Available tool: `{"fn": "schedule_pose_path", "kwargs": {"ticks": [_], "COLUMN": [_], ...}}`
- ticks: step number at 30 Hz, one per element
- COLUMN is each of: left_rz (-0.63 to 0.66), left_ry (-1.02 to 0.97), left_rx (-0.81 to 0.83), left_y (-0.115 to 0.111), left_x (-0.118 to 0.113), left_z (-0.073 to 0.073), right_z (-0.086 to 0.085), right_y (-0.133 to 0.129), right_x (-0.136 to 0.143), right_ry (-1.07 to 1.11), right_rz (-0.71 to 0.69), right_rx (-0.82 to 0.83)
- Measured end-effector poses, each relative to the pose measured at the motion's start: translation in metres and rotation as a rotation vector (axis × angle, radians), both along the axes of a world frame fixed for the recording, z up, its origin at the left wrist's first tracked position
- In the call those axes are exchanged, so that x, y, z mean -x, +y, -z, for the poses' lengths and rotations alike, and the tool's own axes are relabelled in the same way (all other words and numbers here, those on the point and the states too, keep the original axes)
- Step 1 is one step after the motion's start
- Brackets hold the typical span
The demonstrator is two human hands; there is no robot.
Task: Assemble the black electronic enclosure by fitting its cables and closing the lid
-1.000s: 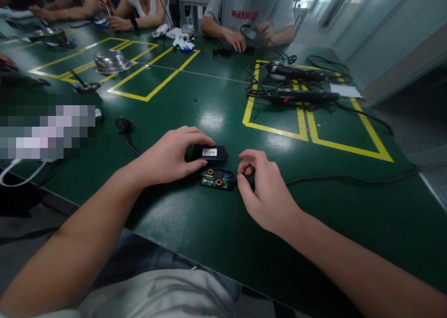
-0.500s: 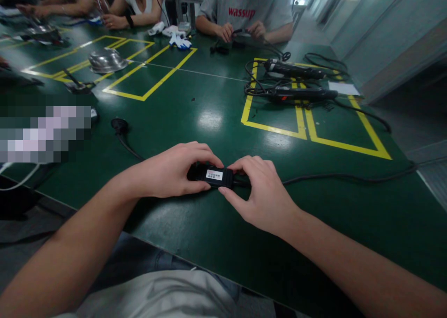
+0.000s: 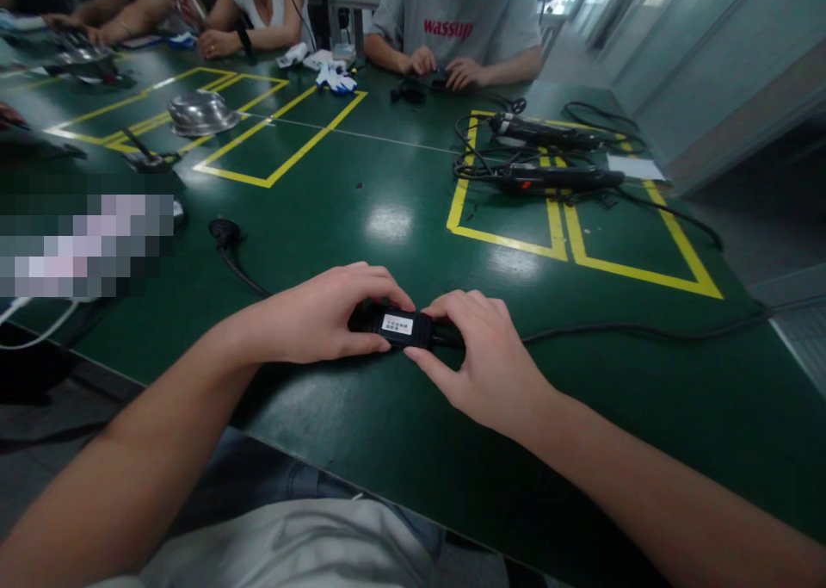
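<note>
Workshop-like room, long green table (image 3: 310,416) marked with yellow tape (image 3: 503,241), corded black tools (image 3: 561,177), several seated people

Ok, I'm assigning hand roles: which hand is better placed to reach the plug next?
Probably the left hand: it grips the left end of the case, nearer the plug; the right hand is at the other end.

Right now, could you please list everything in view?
Labelled case: one, black, between the hands
Cord: one, black, right of the case
Plug: one, black, beyond left forearm
Handheld tools: two, black, right
Paper: one, white, right
Bowl: one, silver, back left
Gloves: count unclear, white-blue, back
Tape outlines: several, yellow, tabletop
Table: one, green, underneath
Pixelated patch: one, contents unclear, left
Co-workers: several, opposite
Left hand, right hand: both grip case
</note>
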State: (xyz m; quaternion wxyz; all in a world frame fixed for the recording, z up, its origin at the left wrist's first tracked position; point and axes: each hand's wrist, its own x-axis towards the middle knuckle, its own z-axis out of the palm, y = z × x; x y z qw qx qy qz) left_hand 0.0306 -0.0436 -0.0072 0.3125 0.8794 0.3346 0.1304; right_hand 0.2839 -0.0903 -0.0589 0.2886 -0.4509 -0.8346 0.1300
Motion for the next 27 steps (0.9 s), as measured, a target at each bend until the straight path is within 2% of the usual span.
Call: {"fn": "schedule_pose_path", "kwargs": {"ticks": [14,18,21,24,27], "left_rz": [0.004,0.01,-0.082,-0.234,-0.256], "left_ry": [-0.016,-0.052,-0.041,0.042,0.114], "left_rx": [-0.002,-0.002,-0.123,-0.284,-0.287], "left_y": [-0.001,0.0,0.005,0.012,0.019], "left_x": [0.002,0.004,0.007,0.008,0.009], "left_z": [0.001,-0.001,0.001,0.009,0.018], "right_z": [0.001,0.001,0.001,-0.001,-0.003], "right_y": [0.0,-0.003,-0.004,-0.003,-0.001], "right_x": [0.0,0.0,-0.001,-0.001,0.0], "right_ry": [0.0,0.092,0.14,0.075,0.028], "right_rz": [0.0,0.048,0.073,0.05,0.037], "right_rx": [0.006,0.019,0.028,0.025,0.017]}}
